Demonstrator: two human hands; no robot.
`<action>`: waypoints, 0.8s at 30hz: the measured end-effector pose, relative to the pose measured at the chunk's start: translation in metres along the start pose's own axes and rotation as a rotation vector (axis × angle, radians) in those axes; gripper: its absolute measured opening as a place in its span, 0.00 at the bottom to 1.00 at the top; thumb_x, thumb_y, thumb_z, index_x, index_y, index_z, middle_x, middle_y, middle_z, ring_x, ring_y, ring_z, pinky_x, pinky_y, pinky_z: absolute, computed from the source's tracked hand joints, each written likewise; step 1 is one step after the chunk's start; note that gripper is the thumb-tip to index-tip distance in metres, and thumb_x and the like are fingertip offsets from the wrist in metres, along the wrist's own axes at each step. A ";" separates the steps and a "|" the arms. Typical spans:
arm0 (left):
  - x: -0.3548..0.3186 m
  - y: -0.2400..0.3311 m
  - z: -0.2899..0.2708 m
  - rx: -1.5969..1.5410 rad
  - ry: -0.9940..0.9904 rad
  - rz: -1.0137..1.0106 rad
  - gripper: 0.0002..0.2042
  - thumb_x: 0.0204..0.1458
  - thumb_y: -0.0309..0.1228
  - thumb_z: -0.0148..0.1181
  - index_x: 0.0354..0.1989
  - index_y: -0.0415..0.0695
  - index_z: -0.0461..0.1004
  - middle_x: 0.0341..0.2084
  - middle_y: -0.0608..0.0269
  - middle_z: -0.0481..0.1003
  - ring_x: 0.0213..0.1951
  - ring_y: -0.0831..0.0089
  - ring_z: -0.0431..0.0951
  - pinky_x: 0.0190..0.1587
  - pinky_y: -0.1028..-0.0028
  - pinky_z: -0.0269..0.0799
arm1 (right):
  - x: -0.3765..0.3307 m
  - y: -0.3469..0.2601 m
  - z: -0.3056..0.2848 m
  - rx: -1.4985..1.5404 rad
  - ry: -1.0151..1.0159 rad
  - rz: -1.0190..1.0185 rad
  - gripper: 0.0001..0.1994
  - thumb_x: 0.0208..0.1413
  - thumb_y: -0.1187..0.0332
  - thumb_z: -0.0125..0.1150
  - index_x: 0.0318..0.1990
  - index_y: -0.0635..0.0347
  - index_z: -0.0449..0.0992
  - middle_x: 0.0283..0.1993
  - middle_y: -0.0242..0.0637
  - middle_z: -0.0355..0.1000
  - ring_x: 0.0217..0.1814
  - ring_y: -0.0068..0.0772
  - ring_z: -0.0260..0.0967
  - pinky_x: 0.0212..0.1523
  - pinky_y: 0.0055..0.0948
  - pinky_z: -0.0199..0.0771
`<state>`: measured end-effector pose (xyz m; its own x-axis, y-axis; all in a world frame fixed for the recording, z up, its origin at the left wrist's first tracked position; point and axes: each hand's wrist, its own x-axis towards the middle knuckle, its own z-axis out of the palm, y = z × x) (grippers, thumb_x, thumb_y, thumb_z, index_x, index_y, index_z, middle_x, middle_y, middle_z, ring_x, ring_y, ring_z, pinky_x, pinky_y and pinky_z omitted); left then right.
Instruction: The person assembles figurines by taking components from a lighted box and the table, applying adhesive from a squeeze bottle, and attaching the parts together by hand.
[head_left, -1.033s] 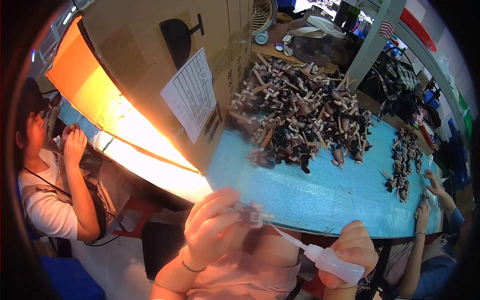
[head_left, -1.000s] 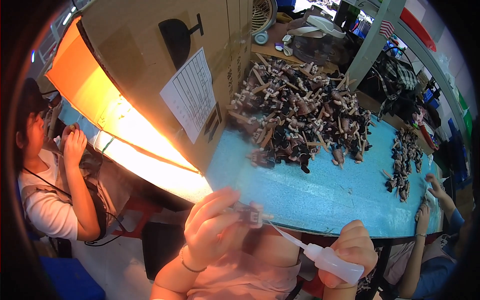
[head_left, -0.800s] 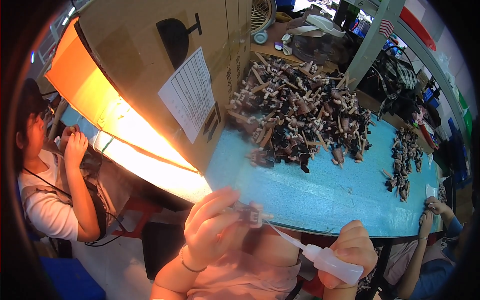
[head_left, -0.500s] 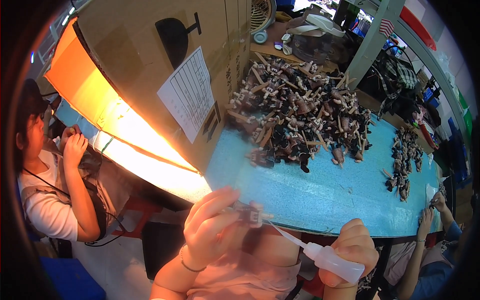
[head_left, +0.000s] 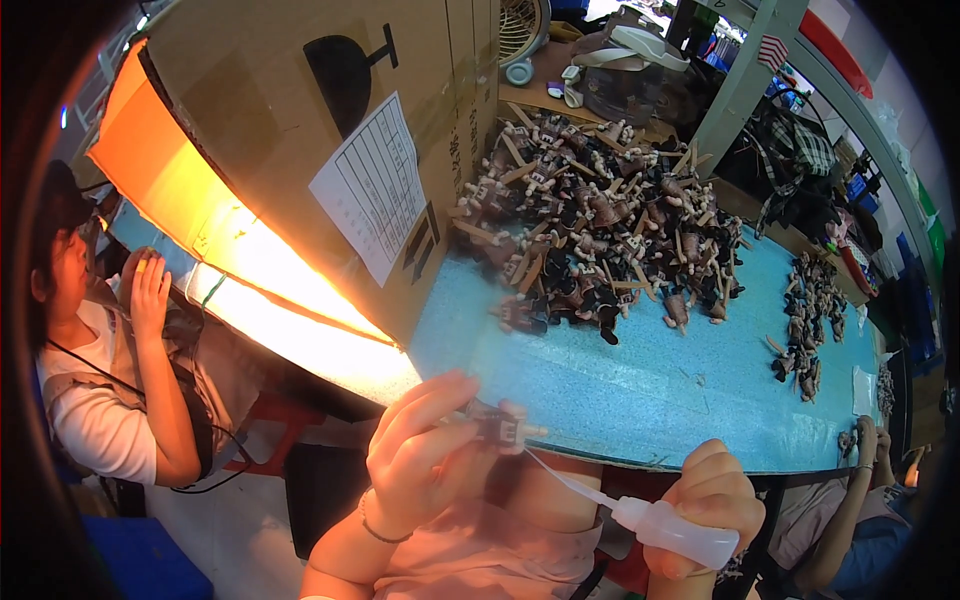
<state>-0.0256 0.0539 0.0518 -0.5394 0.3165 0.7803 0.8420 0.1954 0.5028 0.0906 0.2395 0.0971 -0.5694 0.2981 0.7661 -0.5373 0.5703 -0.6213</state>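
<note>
- Tally, viewed remotely by me through the head camera: two hands of the wearer, one item in each.
- Left hand [head_left: 415, 455]: fingertips grasping one small toy figure [head_left: 508, 430], dark brown body with pale ends, seen against the near edge of the table [head_left: 620, 400].
- Right hand [head_left: 708, 505]: clenched around one squeeze bottle [head_left: 692, 537], rounded, smooth, translucent white plastic. Fill level: I cannot tell.
- One long, thin, whitish nozzle [head_left: 575, 481] on the bottle; tip right by the figure. Contact: I cannot confirm it.
- Tabletop: one, light blue, finely speckled.
- Heaps: two. Large heap [head_left: 620, 220] of brown, black and pale figures with flat tan strips, overlapping too thickly for me to count. Small heap [head_left: 805, 330] farther right, similar colours.
- Carton [head_left: 435, 55]: one, brown cardboard, flat-sided, at the left; one white sheet [head_left: 370, 188] on its face. Contents hidden from me.
- White packet [head_left: 864, 390]: one, flat, at the table's right end; contents too small to read.
- Co-workers: two, one person [head_left: 100, 420] at left, one person's forearm [head_left: 840, 520] at right.
</note>
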 end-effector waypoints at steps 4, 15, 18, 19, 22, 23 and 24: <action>-0.002 -0.001 0.000 -0.071 -0.009 -0.044 0.18 0.32 0.14 0.63 0.33 0.40 0.67 0.40 0.47 0.73 0.41 0.53 0.75 0.41 0.65 0.73 | -0.001 0.001 0.001 0.048 0.044 -0.020 0.25 0.41 0.44 0.65 0.28 0.56 0.63 0.19 0.27 0.58 0.19 0.23 0.53 0.23 0.25 0.47; -0.001 0.004 0.003 -0.347 -0.034 -0.148 0.15 0.41 0.10 0.56 0.36 0.35 0.63 0.45 0.37 0.67 0.39 0.58 0.77 0.37 0.68 0.77 | -0.001 -0.002 0.005 0.025 0.059 0.001 0.24 0.42 0.45 0.65 0.28 0.55 0.63 0.20 0.26 0.57 0.20 0.22 0.52 0.23 0.25 0.47; -0.005 0.003 0.003 -0.522 -0.062 -0.242 0.14 0.43 0.08 0.53 0.37 0.34 0.61 0.47 0.37 0.64 0.41 0.55 0.77 0.39 0.66 0.78 | 0.000 -0.002 0.007 0.042 0.095 0.012 0.24 0.43 0.45 0.65 0.28 0.55 0.63 0.20 0.26 0.57 0.20 0.22 0.52 0.23 0.25 0.47; -0.007 0.003 0.002 -0.613 -0.076 -0.306 0.14 0.43 0.08 0.53 0.38 0.34 0.61 0.48 0.36 0.63 0.42 0.54 0.76 0.41 0.65 0.78 | 0.000 -0.002 0.007 0.051 0.100 0.028 0.24 0.43 0.45 0.65 0.28 0.55 0.62 0.20 0.26 0.57 0.20 0.22 0.52 0.23 0.25 0.47; -0.006 0.004 0.002 -0.695 -0.080 -0.329 0.14 0.44 0.09 0.53 0.38 0.33 0.61 0.49 0.37 0.63 0.42 0.54 0.76 0.42 0.65 0.78 | 0.000 0.000 0.005 0.080 0.053 0.004 0.24 0.42 0.45 0.65 0.29 0.55 0.62 0.20 0.26 0.57 0.20 0.22 0.52 0.23 0.25 0.47; -0.006 0.004 0.002 -0.695 -0.081 -0.329 0.14 0.44 0.09 0.53 0.38 0.33 0.61 0.49 0.37 0.63 0.42 0.54 0.76 0.42 0.65 0.78 | 0.000 0.000 0.006 0.080 0.054 0.004 0.24 0.42 0.45 0.65 0.29 0.55 0.62 0.20 0.26 0.57 0.20 0.22 0.52 0.23 0.25 0.47; -0.007 0.003 0.002 -0.714 -0.083 -0.352 0.14 0.45 0.09 0.53 0.38 0.33 0.61 0.49 0.37 0.63 0.43 0.54 0.75 0.43 0.65 0.77 | 0.000 0.001 0.007 0.063 0.053 -0.003 0.24 0.42 0.45 0.65 0.29 0.55 0.62 0.20 0.26 0.57 0.20 0.22 0.52 0.23 0.25 0.47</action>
<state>-0.0189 0.0539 0.0473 -0.7466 0.4206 0.5155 0.3995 -0.3363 0.8528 0.0855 0.2345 0.0952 -0.5349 0.3381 0.7743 -0.5779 0.5221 -0.6272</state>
